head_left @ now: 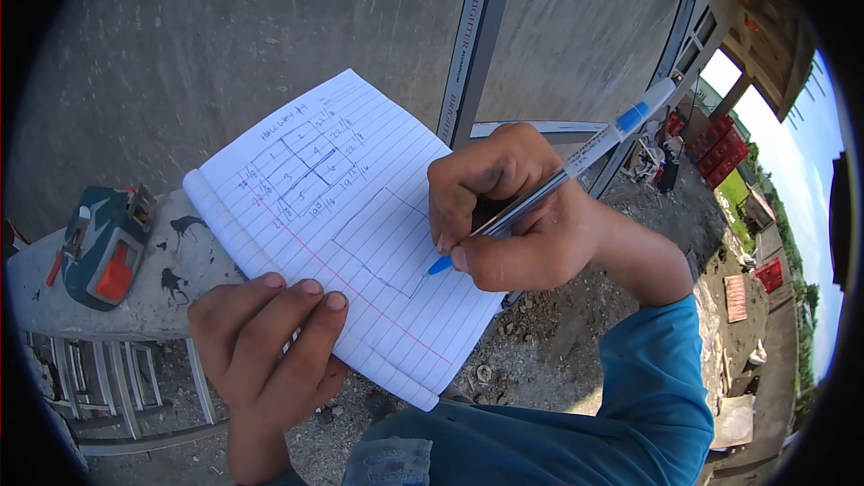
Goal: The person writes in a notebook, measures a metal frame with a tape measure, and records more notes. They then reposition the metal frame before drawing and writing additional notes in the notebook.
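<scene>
A lined notepad (396,148) lies tilted across the middle of the head view, its used pages folded over at the left edge. My left hand (270,351) grips that lower left edge, fingers on top of the paper and the thumb side underneath. In my right hand (526,207) is a blue ballpoint pen (540,189), its tip on or just above the page. Beneath the tip is a hand-drawn rectangle with a partial inner line. Higher up, the page carries a numbered grid with measurements and a handwritten heading.
A green and red tape measure (108,247) sits on a concrete ledge (171,297) at the left. Below the ledge is a metal ladder (126,387). An aluminium frame (468,45) stands against a grey wall (270,27). Red crates (720,153) and rubble lie at the right.
</scene>
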### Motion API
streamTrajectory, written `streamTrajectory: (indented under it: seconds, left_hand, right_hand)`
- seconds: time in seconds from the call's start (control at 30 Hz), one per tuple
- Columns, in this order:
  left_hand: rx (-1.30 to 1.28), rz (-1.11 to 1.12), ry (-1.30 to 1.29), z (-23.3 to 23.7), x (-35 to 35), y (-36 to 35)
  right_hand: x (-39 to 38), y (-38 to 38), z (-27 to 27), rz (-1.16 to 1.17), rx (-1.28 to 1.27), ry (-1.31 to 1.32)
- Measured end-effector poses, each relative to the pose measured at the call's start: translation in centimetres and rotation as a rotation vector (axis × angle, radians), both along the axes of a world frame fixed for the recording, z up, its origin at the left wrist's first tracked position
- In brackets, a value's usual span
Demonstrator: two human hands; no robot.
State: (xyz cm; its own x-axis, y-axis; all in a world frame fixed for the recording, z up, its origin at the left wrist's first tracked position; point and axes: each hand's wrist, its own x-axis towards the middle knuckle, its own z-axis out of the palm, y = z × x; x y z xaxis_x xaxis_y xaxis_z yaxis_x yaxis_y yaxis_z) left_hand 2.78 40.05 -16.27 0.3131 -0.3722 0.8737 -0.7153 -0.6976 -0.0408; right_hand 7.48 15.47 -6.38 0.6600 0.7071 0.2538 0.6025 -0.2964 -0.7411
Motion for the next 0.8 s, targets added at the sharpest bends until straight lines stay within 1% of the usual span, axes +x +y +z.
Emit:
streamTrajectory:
  seconds: [0.13,0.17,0.27,0.3,0.4,0.6,0.7,0.8]
  left_hand:
    - [0.015,0.009,0.002,0.0,-0.1,0.0]
    - [0.022,0.014,0.007,0.0,-0.2,0.0]
    - [0.034,0.018,0.002,0.0,-0.1,0.0]
    - [0.037,0.017,-0.002,0.0,0.0,0.0]
    - [0.067,0.044,0.015,-0.1,-0.2,0.2]
    - [0.087,0.029,-0.003,0.0,-0.3,0.4]
    - [0.100,0.035,-0.013,0.0,-0.2,0.5]
    - [0.045,0.038,-0.002,-0.1,-0.1,0.1]
  right_hand:
    - [0.9,-1.6,0.0,-0.068,0.066,0.019]
    - [1.2,-2.0,0.0,-0.057,0.048,0.020]
    - [1.5,-1.8,-0.2,-0.140,0.183,0.113]
    - [1.8,-2.0,-0.5,-0.136,0.184,0.130]
    - [2.1,-1.6,-0.6,-0.095,0.142,0.061]
    - [2.4,-1.8,-0.5,-0.066,0.061,-0.043]
    - [2.3,-2.5,-0.2,-0.017,0.007,0.008]
    - [2.3,-2.2,-0.4,-0.029,0.150,0.118]
